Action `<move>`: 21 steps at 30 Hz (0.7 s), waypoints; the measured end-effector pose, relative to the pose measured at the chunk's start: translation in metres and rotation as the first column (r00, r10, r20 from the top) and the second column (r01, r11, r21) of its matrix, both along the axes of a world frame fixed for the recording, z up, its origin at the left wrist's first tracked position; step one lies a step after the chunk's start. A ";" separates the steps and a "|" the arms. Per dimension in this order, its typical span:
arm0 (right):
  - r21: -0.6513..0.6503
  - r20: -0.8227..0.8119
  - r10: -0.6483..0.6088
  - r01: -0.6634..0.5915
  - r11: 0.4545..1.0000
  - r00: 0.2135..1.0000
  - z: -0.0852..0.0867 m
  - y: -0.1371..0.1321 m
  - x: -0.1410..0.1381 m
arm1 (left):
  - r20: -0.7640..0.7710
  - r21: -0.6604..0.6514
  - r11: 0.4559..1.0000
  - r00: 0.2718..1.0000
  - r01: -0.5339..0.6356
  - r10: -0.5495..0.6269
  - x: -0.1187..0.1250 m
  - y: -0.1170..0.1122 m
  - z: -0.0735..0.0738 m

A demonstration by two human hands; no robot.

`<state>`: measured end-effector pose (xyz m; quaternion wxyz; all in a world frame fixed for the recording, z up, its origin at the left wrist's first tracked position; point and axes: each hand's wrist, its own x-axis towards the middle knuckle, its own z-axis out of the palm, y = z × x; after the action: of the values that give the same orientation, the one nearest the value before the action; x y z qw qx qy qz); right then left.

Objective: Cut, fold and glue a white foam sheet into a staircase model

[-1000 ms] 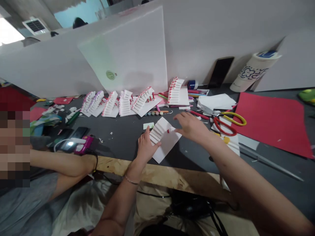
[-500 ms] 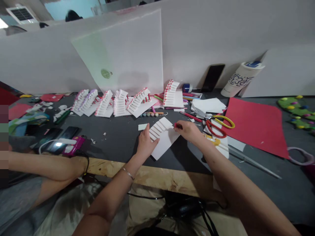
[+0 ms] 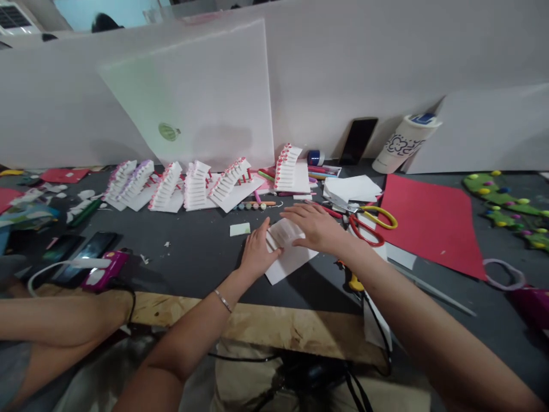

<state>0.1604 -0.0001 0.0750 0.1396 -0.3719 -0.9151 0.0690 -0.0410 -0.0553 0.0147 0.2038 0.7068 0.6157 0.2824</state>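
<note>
While the dark tabletop carries it all, right hand spreads its fingers, touch unclear, and left hand clasps, over a white card base, the paper staircase between them; I'd press lightly, base flat.

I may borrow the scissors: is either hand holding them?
No, the scissors lie loose while the left hand and right hand are at the folded white paper.

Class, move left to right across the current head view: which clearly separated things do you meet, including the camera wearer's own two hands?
Magenta device with a white cable → left hand → right hand → propped dark phone → leaning white bottle → lilac ring.
</note>
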 end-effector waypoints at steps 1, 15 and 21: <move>-0.026 0.036 0.024 -0.023 0.999 0.999 -0.001 0.001 -0.004 | -0.008 -0.009 1.000 1.000 0.008 -0.008 0.000 -0.001 0.001; -0.156 0.063 0.123 -0.112 0.981 0.990 -0.014 0.018 -0.003 | -0.111 -0.052 0.997 0.992 0.054 -0.060 0.002 -0.007 0.006; -0.172 0.082 0.139 -0.124 0.977 0.987 -0.010 0.020 -0.003 | -0.133 -0.080 0.995 0.989 0.060 -0.070 0.005 -0.007 0.012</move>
<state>0.1578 0.0203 0.0653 0.0600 -0.3238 -0.9343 0.1369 -0.0360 -0.0627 0.0268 0.1973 0.7358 0.6150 0.2036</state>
